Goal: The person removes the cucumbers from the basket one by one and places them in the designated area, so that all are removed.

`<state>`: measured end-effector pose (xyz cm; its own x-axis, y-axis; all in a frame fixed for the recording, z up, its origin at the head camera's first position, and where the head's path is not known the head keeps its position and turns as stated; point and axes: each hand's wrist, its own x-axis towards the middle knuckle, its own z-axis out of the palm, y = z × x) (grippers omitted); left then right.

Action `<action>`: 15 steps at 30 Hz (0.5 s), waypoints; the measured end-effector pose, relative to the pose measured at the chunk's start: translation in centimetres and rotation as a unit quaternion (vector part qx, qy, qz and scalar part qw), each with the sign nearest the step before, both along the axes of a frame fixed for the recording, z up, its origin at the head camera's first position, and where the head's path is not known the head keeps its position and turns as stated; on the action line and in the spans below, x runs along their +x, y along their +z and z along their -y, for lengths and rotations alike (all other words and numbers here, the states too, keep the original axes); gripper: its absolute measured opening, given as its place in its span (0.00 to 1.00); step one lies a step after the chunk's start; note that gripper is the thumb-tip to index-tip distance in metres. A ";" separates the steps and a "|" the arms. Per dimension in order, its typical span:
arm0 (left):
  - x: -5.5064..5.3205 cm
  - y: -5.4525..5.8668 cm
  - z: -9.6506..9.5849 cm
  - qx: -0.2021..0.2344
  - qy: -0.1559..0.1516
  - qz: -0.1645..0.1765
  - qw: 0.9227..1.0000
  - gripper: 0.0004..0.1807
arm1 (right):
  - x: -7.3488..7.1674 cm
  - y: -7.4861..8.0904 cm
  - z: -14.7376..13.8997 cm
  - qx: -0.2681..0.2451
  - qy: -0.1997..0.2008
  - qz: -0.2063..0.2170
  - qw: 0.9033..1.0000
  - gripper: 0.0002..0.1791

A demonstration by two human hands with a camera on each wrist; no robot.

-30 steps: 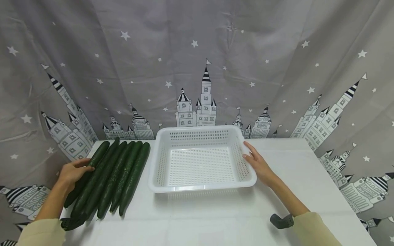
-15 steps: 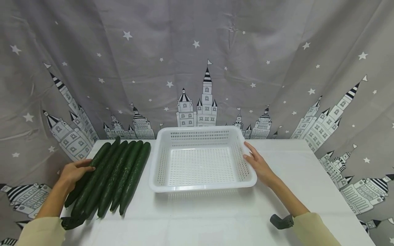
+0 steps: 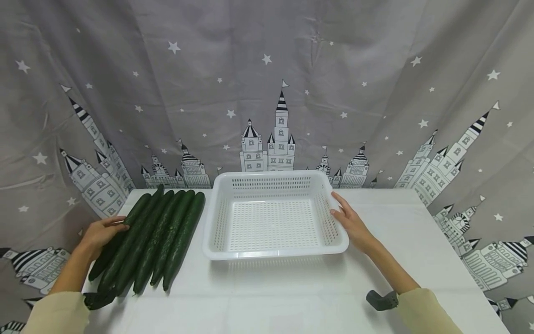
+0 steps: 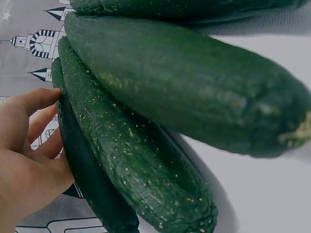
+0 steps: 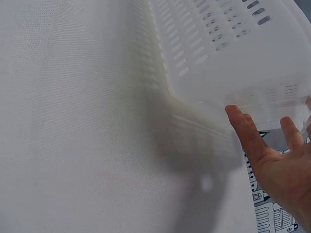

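Several long dark-green cucumbers [image 3: 146, 243] lie side by side on the left of the white table. My left hand [image 3: 102, 234] rests against the outermost one [image 4: 87, 167], its fingers not closed round it; in the left wrist view the hand [image 4: 34, 150] touches that cucumber's outer side. To the right of the cucumbers stands a white perforated plastic basket [image 3: 275, 253] with nothing in it. My right hand [image 3: 352, 225] touches the basket's right side. From the right wrist view, the right hand [image 5: 277, 165] has extended fingers beside the basket wall [image 5: 233, 63]; the farther fingers are cut off.
The table is covered with a white cloth [image 3: 267, 301]. Behind it hangs a grey curtain [image 3: 354, 41] printed with castles and stars, which also shows at both sides. A dark wrist mount [image 3: 381, 300] sits at the right sleeve, another [image 3: 98, 300] at the left.
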<state>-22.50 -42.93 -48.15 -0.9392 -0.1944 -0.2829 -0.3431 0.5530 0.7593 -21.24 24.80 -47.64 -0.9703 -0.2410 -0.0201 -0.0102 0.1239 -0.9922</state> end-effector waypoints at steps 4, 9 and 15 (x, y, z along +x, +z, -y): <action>0.1 0.0 0.3 0.012 0.012 0.001 1.000 0.37 | -0.1 0.0 0.2 0.000 0.003 -0.002 1.000 0.36; 0.1 -0.1 0.4 0.007 -0.002 -0.009 1.000 0.36 | 0.1 0.0 0.2 -0.004 0.004 -0.003 1.000 0.36; -0.2 0.9 -0.9 -0.067 -0.025 -0.068 0.995 0.32 | 0.3 0.4 -0.2 0.031 0.001 -0.006 0.999 0.36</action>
